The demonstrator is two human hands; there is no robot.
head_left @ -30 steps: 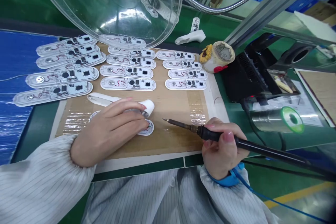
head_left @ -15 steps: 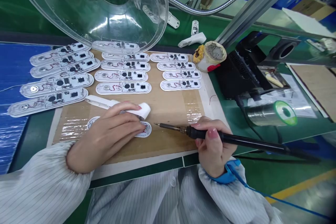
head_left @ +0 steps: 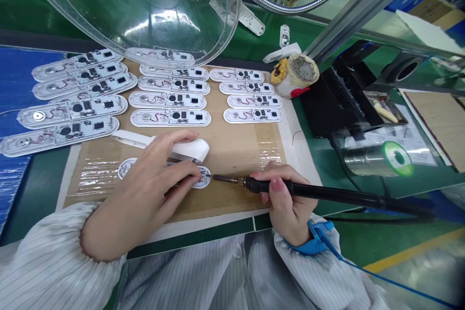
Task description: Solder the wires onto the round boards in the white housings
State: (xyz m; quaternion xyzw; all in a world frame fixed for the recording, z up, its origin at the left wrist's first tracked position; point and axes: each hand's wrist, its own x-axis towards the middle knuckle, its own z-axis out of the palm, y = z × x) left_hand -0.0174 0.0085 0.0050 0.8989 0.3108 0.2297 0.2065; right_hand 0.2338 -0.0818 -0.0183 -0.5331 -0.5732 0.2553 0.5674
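My right hand (head_left: 288,201) grips a black soldering iron (head_left: 327,193), its tip at the right end of a small white circuit board (head_left: 204,178). I cannot tell whether the tip touches the board. Over that board is my left hand (head_left: 156,184), thumb and a finger pinched together near its right end; what they hold is too small to make out. Another finger of this hand reaches over a white plastic housing (head_left: 194,149) lying just behind the board. The board's middle is hidden under my left hand. Its round left end (head_left: 126,167) shows.
Rows of white circuit-board strips (head_left: 170,117) lie on the cardboard (head_left: 240,147). A clear round lens or cover (head_left: 163,19) hangs above them. To the right are a solder spool (head_left: 378,159), a black stand (head_left: 323,101) and a pot with yellow sponge (head_left: 300,75).
The soldering iron has moved left, bringing its tip to the board's right end. My left thumb and finger have drawn into a pinch there. The view has shifted slightly.
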